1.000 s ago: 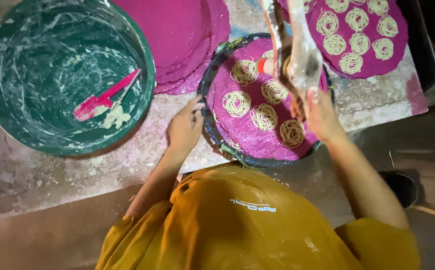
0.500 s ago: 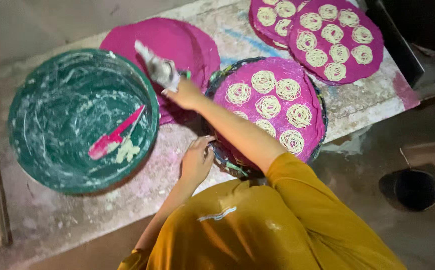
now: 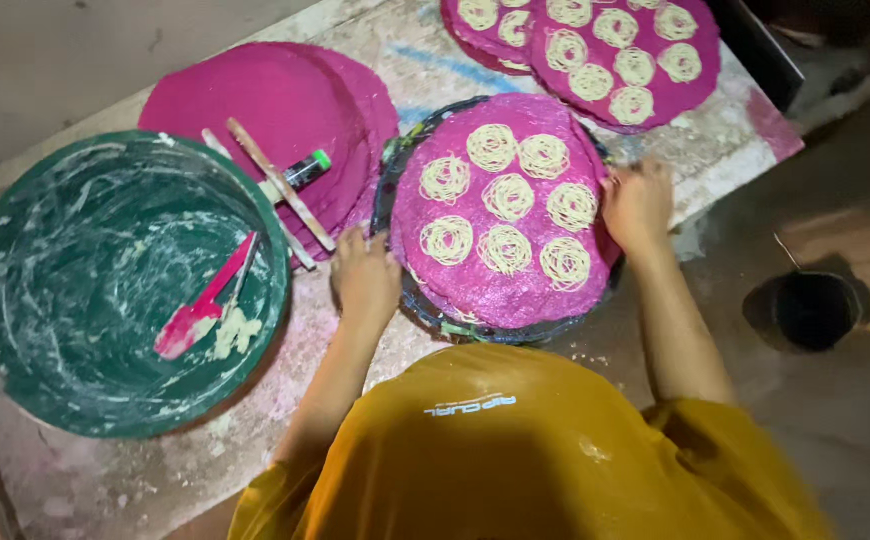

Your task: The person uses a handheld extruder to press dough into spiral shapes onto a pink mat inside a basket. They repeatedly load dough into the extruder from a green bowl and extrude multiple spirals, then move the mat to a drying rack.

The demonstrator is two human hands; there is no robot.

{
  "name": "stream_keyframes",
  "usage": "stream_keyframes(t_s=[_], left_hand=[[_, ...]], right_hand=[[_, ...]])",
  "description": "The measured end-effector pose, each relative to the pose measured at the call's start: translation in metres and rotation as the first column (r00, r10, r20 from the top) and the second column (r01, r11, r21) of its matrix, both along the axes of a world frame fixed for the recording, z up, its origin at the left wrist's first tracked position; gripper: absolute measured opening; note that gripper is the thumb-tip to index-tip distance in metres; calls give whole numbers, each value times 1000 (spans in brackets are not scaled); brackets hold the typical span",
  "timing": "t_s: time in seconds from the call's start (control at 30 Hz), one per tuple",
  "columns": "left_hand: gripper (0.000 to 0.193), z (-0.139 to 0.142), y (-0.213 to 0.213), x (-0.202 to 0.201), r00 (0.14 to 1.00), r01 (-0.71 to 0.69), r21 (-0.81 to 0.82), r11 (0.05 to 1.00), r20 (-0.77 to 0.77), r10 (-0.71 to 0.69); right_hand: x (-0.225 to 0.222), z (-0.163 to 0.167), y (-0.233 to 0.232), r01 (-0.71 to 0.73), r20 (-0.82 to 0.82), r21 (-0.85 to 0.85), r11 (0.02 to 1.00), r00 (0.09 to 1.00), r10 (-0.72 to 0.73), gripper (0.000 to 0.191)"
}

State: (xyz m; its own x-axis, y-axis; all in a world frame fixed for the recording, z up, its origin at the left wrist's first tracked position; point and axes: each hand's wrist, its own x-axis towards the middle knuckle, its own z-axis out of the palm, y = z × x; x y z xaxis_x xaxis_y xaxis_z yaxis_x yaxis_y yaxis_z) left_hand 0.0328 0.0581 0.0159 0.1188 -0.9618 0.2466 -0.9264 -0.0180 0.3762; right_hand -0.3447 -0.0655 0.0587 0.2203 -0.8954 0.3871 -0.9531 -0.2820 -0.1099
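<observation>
Round woven magenta tray (image 3: 515, 290) of coiled noodle nests (image 3: 507, 196), gripped at opposite rims by left hand (image 3: 365, 280) and right hand (image 3: 638, 203), smeared green basin (image 3: 75, 300) beside, rough table (image 3: 435, 75) beneath.

Both hands (image 3: 365, 275) (image 3: 638, 203) grip the pink noodle-covered tray (image 3: 475, 290) at its edges.

Both arms extend forward, slightly bent at the elbows. Left hand (image 3: 365, 278) faces palm down, fingers curled in a grip. Right hand (image 3: 638, 205) mirrors it opposite, fingers likewise curled.
</observation>
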Motion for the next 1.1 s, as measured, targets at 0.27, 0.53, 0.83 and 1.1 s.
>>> stream_keyframes(t_s=[0.27, 0.53, 0.83, 1.1], left_hand=[[31, -6, -26, 4, 1000, 2, 46, 999, -2, -1], [26, 8, -36, -2, 996, -79, 79, 994, -36, 82], [16, -15, -40, 3, 881, -55, 94, 994, -463, 92], [25, 25, -49, 1, 615, -26, 53, 998, -787, 57]], right_hand=[[-20, -32, 2, 46, 263, 150, 988, 961, -84, 21], [-15, -23, 1, 51, 280, 196, 979, 954, -105, 26], [-10, -18, 0, -136, 576, 370, 919, 810, -112, 14], [-15, -13, -10, -356, 825, 266, 896, 564, -21, 9]])
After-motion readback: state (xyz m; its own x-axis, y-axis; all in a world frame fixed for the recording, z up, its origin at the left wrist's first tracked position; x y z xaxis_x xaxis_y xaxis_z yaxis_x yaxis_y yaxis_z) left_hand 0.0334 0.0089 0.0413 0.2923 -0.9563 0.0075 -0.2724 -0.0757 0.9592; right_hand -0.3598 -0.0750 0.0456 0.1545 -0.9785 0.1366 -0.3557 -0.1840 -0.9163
